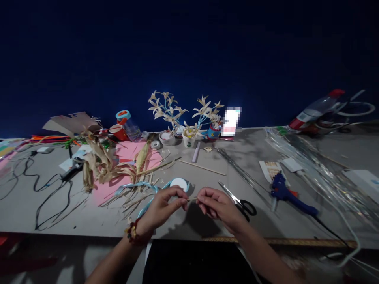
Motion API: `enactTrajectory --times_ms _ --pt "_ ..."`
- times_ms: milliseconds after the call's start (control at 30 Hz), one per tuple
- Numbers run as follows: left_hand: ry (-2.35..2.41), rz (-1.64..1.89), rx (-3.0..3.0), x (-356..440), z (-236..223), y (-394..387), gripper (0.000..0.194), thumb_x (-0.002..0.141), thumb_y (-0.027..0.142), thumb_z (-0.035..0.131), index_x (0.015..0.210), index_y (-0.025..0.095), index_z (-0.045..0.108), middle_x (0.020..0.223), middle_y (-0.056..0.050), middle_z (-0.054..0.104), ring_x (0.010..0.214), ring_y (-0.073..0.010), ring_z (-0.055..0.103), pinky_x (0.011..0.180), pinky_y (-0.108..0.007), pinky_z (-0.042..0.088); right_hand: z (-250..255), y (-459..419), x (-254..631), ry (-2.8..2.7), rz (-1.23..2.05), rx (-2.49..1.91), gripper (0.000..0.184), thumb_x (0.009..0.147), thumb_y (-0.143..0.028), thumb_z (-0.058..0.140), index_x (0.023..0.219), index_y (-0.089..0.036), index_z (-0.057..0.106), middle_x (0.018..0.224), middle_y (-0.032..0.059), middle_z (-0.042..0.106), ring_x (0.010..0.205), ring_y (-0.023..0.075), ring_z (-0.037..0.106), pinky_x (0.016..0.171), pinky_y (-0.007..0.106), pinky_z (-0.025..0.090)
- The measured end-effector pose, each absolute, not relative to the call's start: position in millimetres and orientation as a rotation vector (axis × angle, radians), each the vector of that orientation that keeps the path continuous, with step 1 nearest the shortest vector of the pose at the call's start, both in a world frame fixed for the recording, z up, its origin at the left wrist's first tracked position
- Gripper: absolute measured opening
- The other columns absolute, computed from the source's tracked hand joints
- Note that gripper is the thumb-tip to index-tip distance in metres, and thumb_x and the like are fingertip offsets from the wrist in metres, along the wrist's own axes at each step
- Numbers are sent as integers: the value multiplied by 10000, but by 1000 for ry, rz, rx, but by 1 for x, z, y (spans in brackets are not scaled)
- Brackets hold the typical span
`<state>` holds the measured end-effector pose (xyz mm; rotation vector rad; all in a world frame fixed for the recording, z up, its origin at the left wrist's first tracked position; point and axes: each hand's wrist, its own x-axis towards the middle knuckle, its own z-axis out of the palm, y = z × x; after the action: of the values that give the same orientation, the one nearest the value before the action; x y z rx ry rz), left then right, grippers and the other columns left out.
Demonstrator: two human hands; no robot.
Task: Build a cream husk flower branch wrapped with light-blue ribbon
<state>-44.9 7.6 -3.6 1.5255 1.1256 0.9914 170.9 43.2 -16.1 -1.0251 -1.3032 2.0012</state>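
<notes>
My left hand (167, 205) and my right hand (217, 205) face each other over the front of the table, fingertips pinched. Between them runs a small, thin, pale strip (193, 198), probably dried husk; the fingers cover most of it. Just behind my left hand lies a white roll (179, 184) with light-blue ribbon (145, 184) trailing from it. Scissors (237, 197) with black handles lie beside my right hand, blades pointing away. Dried corn husks (99, 161) and shredded strips are heaped on pink paper (127, 152) to the left.
Pale husk flowers (168, 106) on blue stems stand in small pots at the back, near a lit phone (231, 121). A blue glue gun (291, 197), wires (242, 169) and a tilted bottle (316, 110) are on the right. Black cables (37, 193) loop at left.
</notes>
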Motion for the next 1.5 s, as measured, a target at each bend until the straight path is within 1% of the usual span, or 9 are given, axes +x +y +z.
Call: enactTrajectory --times_ms 233,433,667,800,867,1000,1100,1300,1500 --pt "1278 1389 1184 -13 -31 0 126 900 304 676 968 199 654 781 -16 671 755 -178 643 784 -316 496 -19 26 155 -1131 2092 -959 414 793 -580 718 784 -180 612 582 -49 554 427 44 354 420 188 206" --pt "1432 1482 1325 -2 -35 -5 67 928 261 626 903 208 658 869 -44 665 844 -191 627 794 -308 489 -22 26 148 -1232 1897 -991 398 859 -586 653 822 -191 628 620 -40 528 498 82 391 465 208 284" --pt "1410 1337 1402 -3 -27 -13 173 967 260 533 1032 232 692 884 -41 670 690 -159 588 691 -284 484 -17 28 153 -1776 1358 -1071 222 965 -363 532 800 -223 585 723 -9 583 684 158 530 605 261 371" --pt "1413 1304 1407 -3 -21 -12 103 925 281 620 979 211 673 902 -47 666 779 -172 619 714 -273 492 -11 29 158 -2028 1122 -1116 101 924 -237 540 840 -234 597 808 22 673 747 196 598 681 293 395" --pt "1395 1270 1384 -4 -21 -9 106 935 293 610 928 198 657 847 -30 640 711 -147 599 667 -257 479 -7 30 161 -2103 1088 -1113 108 936 -246 530 868 -236 614 844 39 697 758 207 617 681 302 402" --pt "1329 1299 1206 -6 -22 -5 153 948 315 588 885 187 644 768 3 584 593 -103 527 582 -234 437 -2 30 166 -2135 1167 -1045 146 971 -283 525 1000 -247 664 953 52 731 833 215 659 725 308 441" --pt "1218 1388 1034 -5 -23 -3 151 911 326 638 865 182 644 825 -4 590 595 -94 532 579 -238 440 -6 29 170 -2008 1225 -1055 170 970 -336 553 935 -252 696 875 41 734 797 208 659 727 310 458" --pt "1005 1398 722 -2 -25 -2 141 830 270 735 860 172 639 804 12 596 586 -76 551 587 -230 436 -24 25 165 -1383 1493 -1080 215 808 -420 759 789 -217 690 715 24 667 611 164 584 597 287 465" --pt "955 1397 621 1 -19 -4 181 780 248 787 842 158 643 776 17 602 576 -65 554 568 -209 423 -27 24 147 -796 1666 -873 251 655 -381 898 743 -207 739 820 9 682 596 109 576 582 257 470"
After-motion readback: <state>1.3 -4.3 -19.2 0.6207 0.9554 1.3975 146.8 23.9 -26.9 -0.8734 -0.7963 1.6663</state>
